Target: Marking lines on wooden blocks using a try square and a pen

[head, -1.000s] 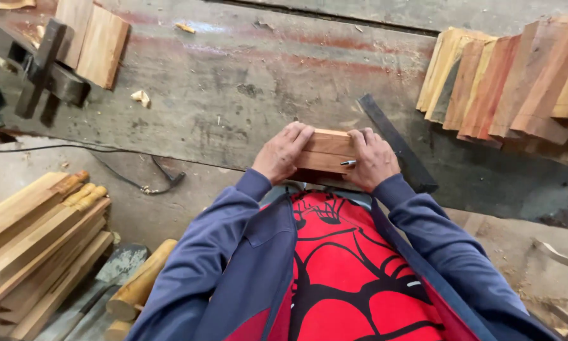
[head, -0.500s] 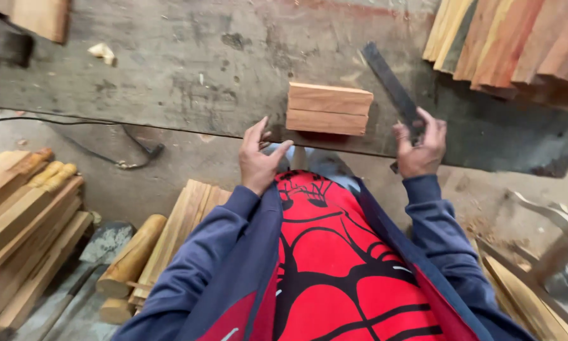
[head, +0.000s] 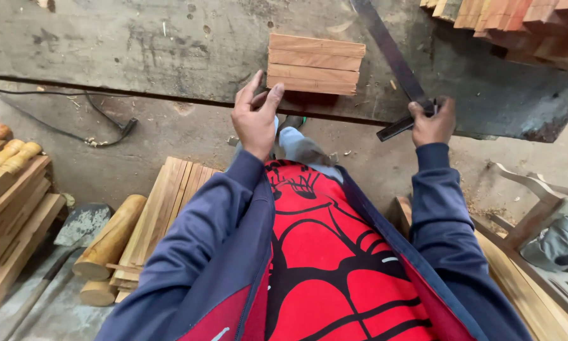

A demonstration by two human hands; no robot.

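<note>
Right hand (head: 432, 123) grips a metal ruler (head: 394, 60) on the counter (head: 138, 44); left hand (head: 255, 117) hovers open beside stacked wood blocks (head: 315, 63), likely measuring.

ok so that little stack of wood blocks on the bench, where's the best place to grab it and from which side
Probably by its two short ends, one hand on each, coming from the near edge of the bench. The stack of wood blocks lies flat with its long side facing the person, so squeezing the ends should keep the pieces together. The left hand is already beside its near left corner; the right hand holds a dark metal ruler.
</note>
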